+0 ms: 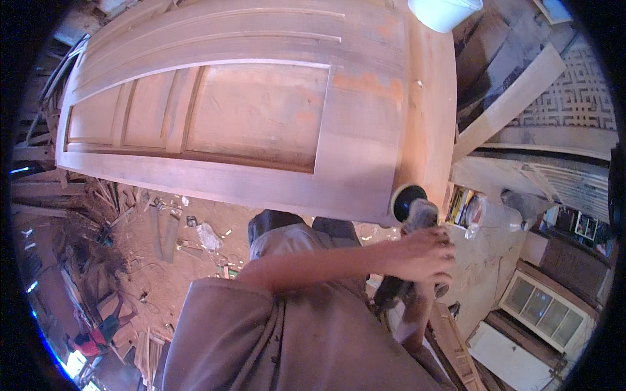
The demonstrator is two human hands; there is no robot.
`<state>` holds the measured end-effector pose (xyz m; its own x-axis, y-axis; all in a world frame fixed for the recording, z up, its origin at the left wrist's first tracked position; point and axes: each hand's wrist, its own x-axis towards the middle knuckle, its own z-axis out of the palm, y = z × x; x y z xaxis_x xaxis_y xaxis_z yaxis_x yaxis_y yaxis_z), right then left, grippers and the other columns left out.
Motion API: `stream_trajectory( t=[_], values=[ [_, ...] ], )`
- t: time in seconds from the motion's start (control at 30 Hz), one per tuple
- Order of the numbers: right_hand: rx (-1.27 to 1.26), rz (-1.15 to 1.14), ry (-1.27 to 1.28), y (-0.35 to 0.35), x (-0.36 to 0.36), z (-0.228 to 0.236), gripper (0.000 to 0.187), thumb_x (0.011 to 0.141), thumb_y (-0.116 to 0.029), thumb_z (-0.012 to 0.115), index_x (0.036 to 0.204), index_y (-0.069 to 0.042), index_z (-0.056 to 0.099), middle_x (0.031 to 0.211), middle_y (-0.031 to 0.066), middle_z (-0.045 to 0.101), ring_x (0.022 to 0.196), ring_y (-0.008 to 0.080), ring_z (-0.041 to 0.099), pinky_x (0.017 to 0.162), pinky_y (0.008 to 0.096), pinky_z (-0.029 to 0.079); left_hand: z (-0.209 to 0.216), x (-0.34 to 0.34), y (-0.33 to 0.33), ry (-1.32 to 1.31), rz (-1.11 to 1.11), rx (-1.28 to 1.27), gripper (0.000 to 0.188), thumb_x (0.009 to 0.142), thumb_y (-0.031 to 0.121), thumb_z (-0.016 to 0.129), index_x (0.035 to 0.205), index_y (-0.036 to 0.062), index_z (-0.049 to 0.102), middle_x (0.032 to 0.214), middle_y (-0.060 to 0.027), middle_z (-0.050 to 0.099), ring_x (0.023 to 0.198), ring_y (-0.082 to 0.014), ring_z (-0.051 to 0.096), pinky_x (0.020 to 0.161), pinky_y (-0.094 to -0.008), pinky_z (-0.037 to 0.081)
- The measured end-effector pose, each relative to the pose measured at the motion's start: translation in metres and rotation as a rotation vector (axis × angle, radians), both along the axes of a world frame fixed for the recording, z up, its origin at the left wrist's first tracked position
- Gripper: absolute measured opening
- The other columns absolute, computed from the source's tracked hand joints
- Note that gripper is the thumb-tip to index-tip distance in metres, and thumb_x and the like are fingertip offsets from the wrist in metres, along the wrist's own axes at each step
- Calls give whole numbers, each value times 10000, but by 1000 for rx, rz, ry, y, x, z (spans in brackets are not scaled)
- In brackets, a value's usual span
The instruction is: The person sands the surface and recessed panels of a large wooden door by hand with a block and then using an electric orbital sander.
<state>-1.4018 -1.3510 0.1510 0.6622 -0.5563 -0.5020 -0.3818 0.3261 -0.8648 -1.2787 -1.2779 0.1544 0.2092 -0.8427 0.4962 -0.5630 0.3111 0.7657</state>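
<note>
A large panelled wooden door [365, 137] lies in front of me, with patches of paler and more orange wood. At its near right corner is a handheld disc sander [422, 212] with a round, dark-backed disc [409, 202]. The disc is tilted against the door's edge; whether it touches is hard to tell. My left hand [424, 253] reaches across my body, fingers wrapped over the sander's body. My right hand [425, 288] comes up from below and grips the tool's rear part, mostly hidden behind the left hand and the tool.
A white bucket [445, 13] stands on the door's far right. Boards and a patterned panel [567, 91] lean at the right, above a white-framed glazed panel [544, 309]. Scraps and a plastic bag [208, 236] litter the dirt floor. Another person [94, 339] is at lower left.
</note>
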Motion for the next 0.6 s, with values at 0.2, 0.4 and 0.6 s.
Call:
stream_trajectory(
  t=[0.2, 0.4, 0.6],
  values=[
    [-261, 4, 95, 37, 11, -20, 660, 893, -445, 725, 1348, -7, 534, 1197, 132, 657, 1074, 261, 647, 943, 396, 522, -15, 39, 53, 2, 12, 37, 448, 909, 487, 651, 854, 42, 662, 886, -144, 661, 963, -338, 646, 975, -474, 458],
    [-465, -54, 255, 47, -11, -40, 650, 870, -407, 763, 1333, -7, 543, 1178, 124, 666, 1053, 249, 654, 923, 384, 529, -9, 5, 74, -230, 50, -24, 430, 918, 448, 641, 930, 18, 647, 1084, -138, 634, 1176, -308, 561, 1065, -467, 401],
    [-627, -30, 470, 27, -30, -73, 645, 846, -370, 801, 1318, -8, 551, 1159, 116, 676, 1031, 236, 662, 903, 373, 536, 39, -34, 127, -172, -66, -214, 498, 915, 436, 638, 1139, -8, 622, 1218, -178, 580, 1222, -344, 531, 1127, -496, 369]
  ],
)
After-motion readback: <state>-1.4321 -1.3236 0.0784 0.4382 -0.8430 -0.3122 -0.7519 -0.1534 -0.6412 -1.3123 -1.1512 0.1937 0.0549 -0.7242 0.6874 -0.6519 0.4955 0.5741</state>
